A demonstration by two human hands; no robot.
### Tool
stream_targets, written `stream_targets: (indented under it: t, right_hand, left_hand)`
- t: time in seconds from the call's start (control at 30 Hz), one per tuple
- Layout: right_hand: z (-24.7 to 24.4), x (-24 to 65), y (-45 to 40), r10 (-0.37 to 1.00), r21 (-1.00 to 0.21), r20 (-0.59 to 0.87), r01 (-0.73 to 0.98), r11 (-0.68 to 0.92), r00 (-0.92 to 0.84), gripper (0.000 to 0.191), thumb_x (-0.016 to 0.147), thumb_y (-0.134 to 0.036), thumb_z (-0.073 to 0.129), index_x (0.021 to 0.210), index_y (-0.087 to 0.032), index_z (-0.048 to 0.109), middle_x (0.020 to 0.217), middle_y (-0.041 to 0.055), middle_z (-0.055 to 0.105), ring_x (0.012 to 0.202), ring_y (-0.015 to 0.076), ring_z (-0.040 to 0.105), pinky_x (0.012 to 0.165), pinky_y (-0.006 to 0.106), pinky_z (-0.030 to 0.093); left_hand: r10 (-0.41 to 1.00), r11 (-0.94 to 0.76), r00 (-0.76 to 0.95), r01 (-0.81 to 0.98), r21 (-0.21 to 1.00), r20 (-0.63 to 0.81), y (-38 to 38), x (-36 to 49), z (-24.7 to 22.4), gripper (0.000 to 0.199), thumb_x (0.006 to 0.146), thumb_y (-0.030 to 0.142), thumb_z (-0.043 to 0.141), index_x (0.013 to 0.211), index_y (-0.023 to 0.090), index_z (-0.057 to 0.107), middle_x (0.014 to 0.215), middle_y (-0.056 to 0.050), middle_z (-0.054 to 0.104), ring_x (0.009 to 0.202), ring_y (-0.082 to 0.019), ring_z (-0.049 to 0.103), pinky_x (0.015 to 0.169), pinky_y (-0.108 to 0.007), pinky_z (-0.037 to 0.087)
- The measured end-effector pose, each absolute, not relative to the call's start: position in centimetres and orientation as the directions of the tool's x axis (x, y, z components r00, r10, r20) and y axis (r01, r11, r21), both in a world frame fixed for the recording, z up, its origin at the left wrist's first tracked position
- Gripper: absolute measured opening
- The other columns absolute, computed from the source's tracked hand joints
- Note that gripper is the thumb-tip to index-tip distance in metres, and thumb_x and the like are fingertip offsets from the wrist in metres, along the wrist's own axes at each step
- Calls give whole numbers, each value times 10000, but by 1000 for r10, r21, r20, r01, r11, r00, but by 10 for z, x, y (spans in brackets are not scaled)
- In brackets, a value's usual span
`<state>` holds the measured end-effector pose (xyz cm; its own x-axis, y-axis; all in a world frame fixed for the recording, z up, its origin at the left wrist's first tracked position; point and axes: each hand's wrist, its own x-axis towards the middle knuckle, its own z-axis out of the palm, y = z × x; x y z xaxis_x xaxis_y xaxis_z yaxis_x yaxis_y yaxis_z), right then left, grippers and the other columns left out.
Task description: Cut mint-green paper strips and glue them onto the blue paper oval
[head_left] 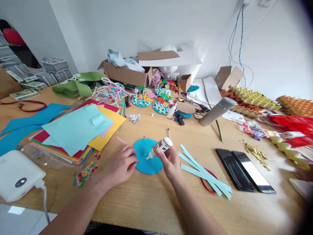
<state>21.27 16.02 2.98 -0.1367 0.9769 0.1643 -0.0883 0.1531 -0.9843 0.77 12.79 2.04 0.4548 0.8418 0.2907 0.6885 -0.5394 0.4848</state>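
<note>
A round blue disc lies flat on the table, dotted with small white spots of glue. My right hand is wrapped round a white glue bottle, tilted with its nozzle pointing down and left just over the disc. At the disc's left edge, my left hand has its fingers curled, holding the rim against the table. Light blue paper strips lie to the right of my right hand, over red-handled scissors that are partly hidden. Small coloured paper scraps sit beside my left forearm.
Stacked coloured paper and a white device with a cable are at left. Two phones lie at right, near a leaning grey cylinder. Decorated discs, cardboard boxes and egg trays stand farther back.
</note>
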Motion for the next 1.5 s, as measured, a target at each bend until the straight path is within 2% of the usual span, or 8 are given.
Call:
stream_targets:
  t: [0.3, 0.5, 1.5]
  right_hand:
    - [9, 210, 153, 952, -945, 251, 170, 280, -178, 181, 849, -361, 646, 900, -199, 581, 844, 38, 620, 790, 188, 563, 730, 327, 457]
    - [10, 209, 153, 944, -919, 263, 245, 308, -200, 160, 852, -355, 639, 896, -219, 566, 834, 32, 602, 777, 187, 543, 721, 326, 446]
    - [8, 209, 153, 931, -900, 282, 272, 341, -234, 147, 848, -355, 642, 868, -226, 575, 818, 34, 601, 765, 195, 537, 713, 336, 440]
  left_hand:
    - [836, -544, 486, 677, 497, 253, 125, 11, 18, 241, 817, 62, 555, 884, 231, 713, 1024, -60, 570, 1049, -227, 476, 900, -399, 456]
    - [832, -551, 492, 675, 491, 256, 124, 11, 20, 242, 811, 54, 550, 886, 221, 708, 1017, -62, 571, 1041, -228, 480, 906, -406, 459]
    - [830, -554, 500, 683, 476, 249, 125, 11, 19, 299, 784, 12, 533, 904, 223, 707, 997, -63, 587, 1034, -234, 484, 898, -411, 463]
